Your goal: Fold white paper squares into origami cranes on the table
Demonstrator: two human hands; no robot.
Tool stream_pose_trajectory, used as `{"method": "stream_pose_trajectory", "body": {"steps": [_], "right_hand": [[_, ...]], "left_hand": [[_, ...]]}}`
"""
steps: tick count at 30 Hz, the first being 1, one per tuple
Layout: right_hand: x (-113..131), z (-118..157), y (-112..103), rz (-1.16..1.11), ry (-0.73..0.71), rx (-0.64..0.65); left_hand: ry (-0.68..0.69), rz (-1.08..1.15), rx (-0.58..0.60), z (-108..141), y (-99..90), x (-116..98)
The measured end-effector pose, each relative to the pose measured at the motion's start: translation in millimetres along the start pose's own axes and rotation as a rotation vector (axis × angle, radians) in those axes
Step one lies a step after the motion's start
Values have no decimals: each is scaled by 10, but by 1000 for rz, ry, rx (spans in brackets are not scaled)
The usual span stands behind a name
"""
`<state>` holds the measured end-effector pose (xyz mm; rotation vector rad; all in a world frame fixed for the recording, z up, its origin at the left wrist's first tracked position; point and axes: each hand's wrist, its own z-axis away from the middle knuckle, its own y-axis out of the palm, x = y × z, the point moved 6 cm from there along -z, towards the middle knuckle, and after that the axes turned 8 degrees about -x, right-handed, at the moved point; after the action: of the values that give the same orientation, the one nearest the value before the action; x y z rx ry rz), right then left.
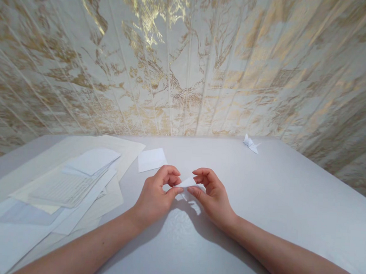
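A small folded piece of white paper point(187, 182) is held just above the middle of the table. My left hand point(159, 189) pinches its left corner between thumb and fingers. On the other side, my right hand point(209, 193) grips the right end with thumb and forefinger. The paper's upper part shows as a pointed triangle; its lower folds are partly hidden by my fingers. Beyond my left hand lies a flat white paper square point(152, 159). A folded paper crane point(250, 144) rests near the back edge, to the right.
On the left, several loose sheets of paper point(132, 148) overlap in a pile, one with printed lines point(66, 190). The pale table point(278, 200) ends at a wall point(187, 71) with a gold pattern.
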<state>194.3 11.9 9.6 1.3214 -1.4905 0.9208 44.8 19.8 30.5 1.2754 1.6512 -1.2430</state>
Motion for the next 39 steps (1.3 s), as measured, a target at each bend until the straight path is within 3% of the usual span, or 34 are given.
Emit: {"method": "stream_pose_trajectory", "body": {"steps": [5,8,11,15,19,26,30,39], "right_hand": [[-26,-12,2,-156,128,8],[-20,-15,3,-159,128,13],[-9,-18,-3,-107,72,10],[1,-22,-34,-43,-26,-34],[54,-4,-85,101,-187,-96],[282,101,-42,292,-543,-47],[373,139,12,350,-671,21],[395,115,22,387,-658,20]], "left_hand": [[-171,252,97,-13,77,50],[-199,281,87,-14,74,51],[-98,184,22,-9,17,16],[162,-78,-51,6,-56,-97],[333,-162,-102,8,-88,-190],[297,-191,-106,4,-75,-164],[292,-198,-91,12,-63,-150],[376,-253,-140,10,-89,-220]]}}
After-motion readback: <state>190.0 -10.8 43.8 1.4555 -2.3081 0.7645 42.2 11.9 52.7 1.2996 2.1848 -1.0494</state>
